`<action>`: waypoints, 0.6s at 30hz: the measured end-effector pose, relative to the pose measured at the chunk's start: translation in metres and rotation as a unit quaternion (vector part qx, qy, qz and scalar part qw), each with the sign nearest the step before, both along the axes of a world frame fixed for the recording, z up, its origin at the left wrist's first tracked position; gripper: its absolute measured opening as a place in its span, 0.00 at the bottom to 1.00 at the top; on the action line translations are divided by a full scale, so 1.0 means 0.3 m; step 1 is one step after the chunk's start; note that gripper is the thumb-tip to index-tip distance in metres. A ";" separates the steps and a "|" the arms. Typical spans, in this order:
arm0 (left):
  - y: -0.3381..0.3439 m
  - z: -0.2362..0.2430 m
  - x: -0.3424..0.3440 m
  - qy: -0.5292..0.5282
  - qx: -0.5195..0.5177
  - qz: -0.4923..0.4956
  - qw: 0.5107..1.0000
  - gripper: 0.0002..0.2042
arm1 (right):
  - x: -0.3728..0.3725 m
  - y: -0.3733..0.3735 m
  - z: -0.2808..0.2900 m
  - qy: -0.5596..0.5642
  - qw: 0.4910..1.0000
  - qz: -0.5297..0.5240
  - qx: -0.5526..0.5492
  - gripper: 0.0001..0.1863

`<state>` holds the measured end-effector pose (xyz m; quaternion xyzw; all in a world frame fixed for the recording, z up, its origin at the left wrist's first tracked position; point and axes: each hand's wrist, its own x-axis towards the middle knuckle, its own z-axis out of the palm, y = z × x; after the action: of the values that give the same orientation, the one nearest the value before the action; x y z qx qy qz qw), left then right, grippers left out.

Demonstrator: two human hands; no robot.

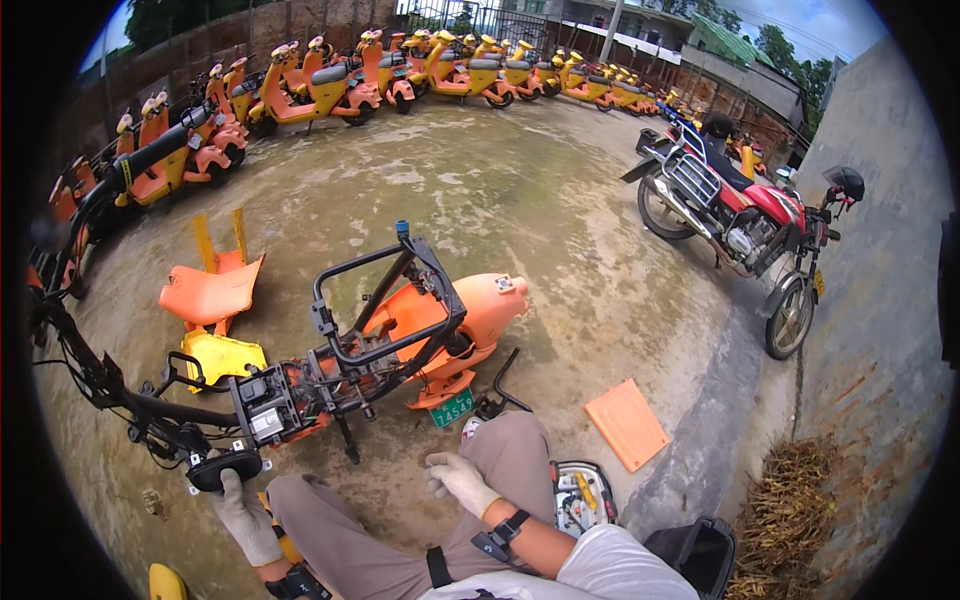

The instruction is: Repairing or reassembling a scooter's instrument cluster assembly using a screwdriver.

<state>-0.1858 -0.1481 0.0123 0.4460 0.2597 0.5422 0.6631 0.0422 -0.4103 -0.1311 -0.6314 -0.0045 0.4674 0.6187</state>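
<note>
My left hand (243, 520), in a white knit glove, grips a black oval part with metal tabs (225, 468) at the lower left. That part is beside the front of a stripped scooter frame (395, 350), where cables and wires hang; whether it is still joined to them I cannot make out. The frame is black tubing with an orange rear body shell (490, 305) and a green plate (452, 408). My right hand (462, 482), also gloved, rests by my right knee with its fingers loosely bent and apart, holding nothing visible.
Orange panels (210, 293) and a yellow panel (222, 358) lie beyond the frame. A flat orange cover (627, 424) and a tool case (583, 497) are at my right, near a black bin (700, 555). A red motorcycle (750, 215) stands by the wall; parked scooters (440, 75) line the back.
</note>
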 end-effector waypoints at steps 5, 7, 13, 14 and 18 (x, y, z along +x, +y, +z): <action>0.005 -0.009 -0.006 -0.012 0.001 -0.004 1.000 0.28 | -0.001 -0.004 -0.003 -0.004 1.000 0.000 0.008 0.20; 0.007 -0.010 -0.009 -0.004 -0.010 0.006 1.000 0.28 | -0.002 -0.005 -0.006 -0.003 1.000 -0.001 0.010 0.20; 0.007 -0.003 -0.009 0.001 -0.035 0.004 0.999 0.28 | -0.004 -0.006 -0.011 0.008 1.000 -0.008 0.016 0.20; 0.010 -0.005 -0.011 0.005 -0.036 -0.014 0.999 0.27 | -0.005 -0.007 -0.008 0.009 1.000 -0.010 0.018 0.20; 0.021 -0.025 -0.021 0.022 -0.038 -0.011 0.999 0.26 | 0.007 0.004 0.045 0.036 0.997 -0.027 0.057 0.22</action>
<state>-0.1922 -0.1419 0.0049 0.4354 0.2895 0.5146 0.6796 0.0444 -0.4091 -0.1176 -0.5777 0.0081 0.4719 0.6660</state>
